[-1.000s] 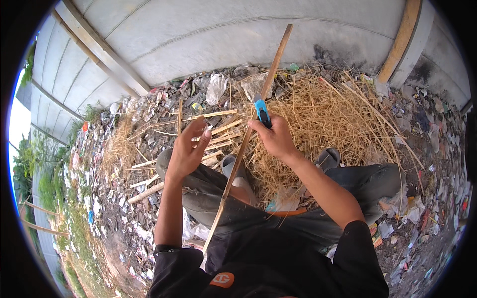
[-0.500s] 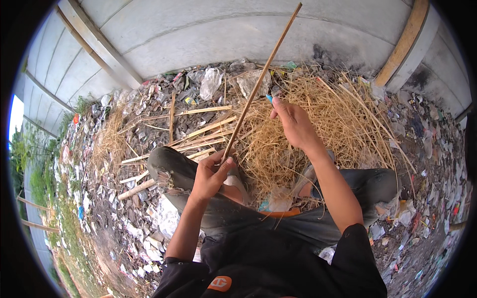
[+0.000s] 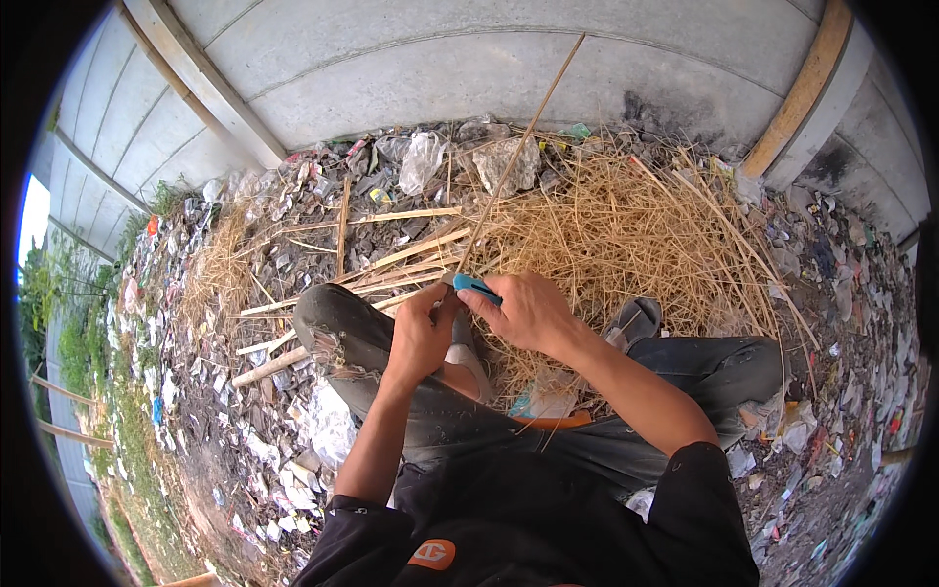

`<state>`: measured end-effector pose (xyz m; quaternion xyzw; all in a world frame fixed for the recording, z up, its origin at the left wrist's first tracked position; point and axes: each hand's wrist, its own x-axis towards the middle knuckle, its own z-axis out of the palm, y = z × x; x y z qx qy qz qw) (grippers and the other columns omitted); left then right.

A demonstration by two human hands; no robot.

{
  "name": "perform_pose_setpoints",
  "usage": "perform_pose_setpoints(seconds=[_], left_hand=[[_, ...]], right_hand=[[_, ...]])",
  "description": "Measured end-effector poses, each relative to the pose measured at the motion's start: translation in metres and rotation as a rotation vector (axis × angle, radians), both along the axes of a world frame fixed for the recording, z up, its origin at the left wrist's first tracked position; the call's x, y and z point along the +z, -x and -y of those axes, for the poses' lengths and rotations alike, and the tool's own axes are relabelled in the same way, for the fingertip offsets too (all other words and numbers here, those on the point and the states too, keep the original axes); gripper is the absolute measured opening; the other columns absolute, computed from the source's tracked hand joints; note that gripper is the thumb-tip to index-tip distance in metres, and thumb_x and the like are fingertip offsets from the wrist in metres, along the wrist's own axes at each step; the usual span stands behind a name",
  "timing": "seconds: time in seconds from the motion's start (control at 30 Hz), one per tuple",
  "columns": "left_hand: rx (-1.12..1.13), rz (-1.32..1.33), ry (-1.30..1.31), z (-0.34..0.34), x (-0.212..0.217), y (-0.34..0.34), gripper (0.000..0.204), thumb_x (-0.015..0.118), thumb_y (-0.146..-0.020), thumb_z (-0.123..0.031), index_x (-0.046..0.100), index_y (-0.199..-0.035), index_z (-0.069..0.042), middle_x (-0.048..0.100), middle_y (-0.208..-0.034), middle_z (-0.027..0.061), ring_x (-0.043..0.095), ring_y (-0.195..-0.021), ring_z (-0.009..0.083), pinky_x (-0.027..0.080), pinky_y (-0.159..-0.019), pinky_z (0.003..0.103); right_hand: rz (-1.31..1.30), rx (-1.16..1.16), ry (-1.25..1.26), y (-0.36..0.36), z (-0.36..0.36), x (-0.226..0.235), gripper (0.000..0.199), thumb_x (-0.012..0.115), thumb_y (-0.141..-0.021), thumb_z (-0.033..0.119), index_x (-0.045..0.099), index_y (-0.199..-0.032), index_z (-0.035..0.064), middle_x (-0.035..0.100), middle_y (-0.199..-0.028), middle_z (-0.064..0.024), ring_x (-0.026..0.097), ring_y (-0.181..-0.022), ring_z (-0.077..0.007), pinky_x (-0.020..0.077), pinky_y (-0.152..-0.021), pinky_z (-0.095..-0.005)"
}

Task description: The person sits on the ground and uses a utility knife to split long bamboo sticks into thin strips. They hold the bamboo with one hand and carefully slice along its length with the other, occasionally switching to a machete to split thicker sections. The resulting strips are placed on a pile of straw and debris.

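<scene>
I take the pile of dry straw [image 3: 626,235] as my landmark. My left hand [image 3: 421,333] sits at the pile's near-left edge, fingers closed around the lower end of a long thin bamboo strip [image 3: 518,147], which rises from the hands, crosses the pile's left side and ends against the grey concrete wall [image 3: 469,59] behind it. My right hand [image 3: 528,313] is just beside the left one, touching it at the strip, and is clamped on a blue-handled knife [image 3: 476,287] whose handle pokes out toward the left hand; I cannot make out the blade.

Left of the pile lie several split bamboo slats [image 3: 391,259], fanned out on the ground. At the pile's far-left edge, near the wall, a crumpled clear plastic bag [image 3: 421,161] rests beside a pale grey lumpy bag [image 3: 509,161]. Small flat wrappers, mostly white with a few red and green ones, are strewn over the ground left of the pile. A grey sandal [image 3: 636,318] shows at the pile's near edge, right of my right hand. An orange curved piece [image 3: 553,423] lies on my lap, nearer than the pile.
</scene>
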<state>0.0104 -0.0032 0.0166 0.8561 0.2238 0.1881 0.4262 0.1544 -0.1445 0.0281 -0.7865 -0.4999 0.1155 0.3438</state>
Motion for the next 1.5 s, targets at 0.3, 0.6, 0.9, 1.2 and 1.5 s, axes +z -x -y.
perform_pose_setpoints(seconds=[0.3,0.6,0.9,1.2,1.5], left_hand=[[-0.016,-0.093,0.093,0.024,-0.015,0.028,0.034,0.064,-0.098,-0.007,0.065,-0.129,0.006,0.071,-0.091,0.0198,0.072,-0.081,0.027,0.053,-0.076,0.034],[-0.113,-0.128,0.051,0.039,-0.01,0.055,0.032,0.064,-0.097,-0.003,0.067,-0.127,0.007,0.07,-0.091,0.0176,0.072,-0.083,0.0243,0.054,-0.076,0.033],[-0.051,-0.012,-0.055,0.009,-0.015,0.055,0.031,0.064,-0.096,0.0,0.067,-0.126,0.006,0.068,-0.09,0.0165,0.069,-0.076,0.0216,0.053,-0.069,0.033],[-0.269,-0.198,-0.113,0.012,-0.018,0.161,0.032,0.067,-0.092,0.004,0.069,-0.124,0.004,0.068,-0.088,0.0167,0.067,-0.073,0.024,0.052,-0.066,0.034],[0.004,-0.056,0.387,0.013,0.001,0.102,0.029,0.046,-0.111,-0.015,0.058,-0.13,0.003,0.07,-0.095,0.0049,0.045,-0.053,0.0015,0.036,-0.049,0.019]], right_hand=[[0.04,-0.323,0.145,-0.075,0.006,-0.033,0.07,0.044,-0.105,0.065,0.067,-0.077,0.0054,0.058,-0.055,-0.0103,0.061,-0.051,-0.0268,0.0476,-0.049,-0.0435],[0.018,-0.512,0.088,-0.152,0.058,-0.044,0.069,0.043,-0.106,0.064,0.064,-0.075,0.0054,0.055,-0.054,-0.0068,0.052,-0.047,-0.0255,0.0396,-0.047,-0.042],[0.259,0.025,-0.069,-0.021,0.006,-0.057,0.064,0.044,-0.106,0.061,0.068,-0.082,0.0073,0.056,-0.051,-0.0083,0.056,-0.044,-0.0272,0.044,-0.044,-0.0416],[-0.296,-1.167,-0.224,-0.273,0.165,-0.08,0.076,0.044,-0.104,0.065,0.054,-0.061,0.0046,0.045,-0.056,-0.0033,0.043,-0.053,-0.0183,0.0301,-0.054,-0.0437],[-0.334,-0.706,-0.327,-0.216,0.115,-0.05,0.06,0.057,-0.102,0.061,0.058,-0.07,0.0107,0.045,-0.057,0.0005,0.045,-0.052,-0.0133,0.0352,-0.054,-0.035]])
